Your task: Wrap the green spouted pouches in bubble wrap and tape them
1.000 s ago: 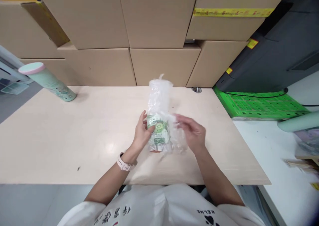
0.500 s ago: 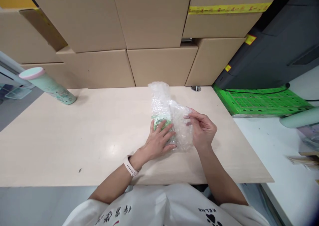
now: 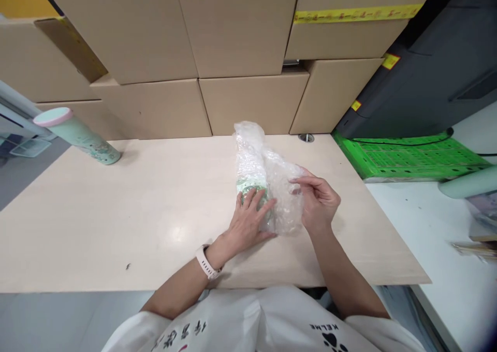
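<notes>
Clear bubble wrap (image 3: 285, 199) lies on the pale wooden table, part of it over a green-and-white item (image 3: 251, 184) whose kind I cannot make out. My left hand (image 3: 250, 217) rests on that covered item, fingers spread and flat. At the right, my right hand (image 3: 318, 199) pinches the loose edge of the bubble wrap between thumb and fingers, lifted slightly off the table. The wrap's upper end stands up toward the boxes behind. Much of the item is hidden under my left hand and the plastic.
Cardboard boxes (image 3: 252, 103) are stacked along the table's back edge. A mint tumbler with a pink rim (image 3: 79, 134) stands at the left. To the right are a green plastic pallet (image 3: 411, 158), a dark machine (image 3: 430, 72) and a white side table (image 3: 411, 212).
My left fingers have shifted slightly on the wrapped item. The right hand keeps its pinch on the bubble wrap, and the view has moved a little.
</notes>
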{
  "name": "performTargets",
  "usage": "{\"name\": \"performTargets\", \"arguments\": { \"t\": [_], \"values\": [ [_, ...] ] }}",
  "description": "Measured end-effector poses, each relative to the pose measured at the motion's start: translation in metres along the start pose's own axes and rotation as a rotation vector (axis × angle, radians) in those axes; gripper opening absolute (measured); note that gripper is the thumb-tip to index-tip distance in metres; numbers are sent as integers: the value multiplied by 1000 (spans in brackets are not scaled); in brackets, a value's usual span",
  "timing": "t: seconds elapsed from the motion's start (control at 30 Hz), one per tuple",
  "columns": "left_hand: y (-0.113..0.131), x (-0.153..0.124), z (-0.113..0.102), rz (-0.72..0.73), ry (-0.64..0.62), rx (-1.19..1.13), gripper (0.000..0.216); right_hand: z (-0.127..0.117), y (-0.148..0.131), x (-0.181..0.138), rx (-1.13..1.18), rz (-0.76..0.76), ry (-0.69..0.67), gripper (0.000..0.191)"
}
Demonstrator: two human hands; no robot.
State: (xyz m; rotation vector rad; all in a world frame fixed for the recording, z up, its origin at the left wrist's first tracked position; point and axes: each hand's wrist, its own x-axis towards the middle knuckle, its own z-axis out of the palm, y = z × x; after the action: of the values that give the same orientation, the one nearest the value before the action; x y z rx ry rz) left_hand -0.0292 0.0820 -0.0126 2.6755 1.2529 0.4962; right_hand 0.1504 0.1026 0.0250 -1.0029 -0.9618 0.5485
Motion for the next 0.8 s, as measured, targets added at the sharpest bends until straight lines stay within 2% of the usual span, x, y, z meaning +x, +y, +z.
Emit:
{"name": "performTargets", "arguments": {
  "t": [0.13,0.23,0.3,0.4,0.47,0.53,0.63,0.7,0.77,0.8],
  "values": [
    [0,0,-4,8,6,18,69,-2,-2,3,2,13,51,8],
    [-2,-1,-10,30,97,-39,51,-8,1,16,61,74,171,6],
    [-2,-4,-14,3,230,-91,42,-15,6,26,95,95,260,9],
    [0,-8,-23,-86,535,-156,22,-30,16,41,35,55,394,7],
    [-1,-10,-31,-187,700,-179,15,-42,20,49,-76,-24,486,3],
    [-4,-10,-37,-316,776,-183,19,-54,17,53,-266,-148,542,11],
    [-10,-6,-38,-392,748,-181,24,-60,4,50,-644,-402,534,28],
    [-11,-4,-31,-333,607,-173,21,-54,-4,42,-770,-543,464,30],
    [-9,-2,-21,-273,387,-134,32,-41,-5,30,-753,-596,260,26],
    [-7,-2,-16,-255,266,-101,43,-33,-2,24,-734,-592,90,25]
  ]
}}
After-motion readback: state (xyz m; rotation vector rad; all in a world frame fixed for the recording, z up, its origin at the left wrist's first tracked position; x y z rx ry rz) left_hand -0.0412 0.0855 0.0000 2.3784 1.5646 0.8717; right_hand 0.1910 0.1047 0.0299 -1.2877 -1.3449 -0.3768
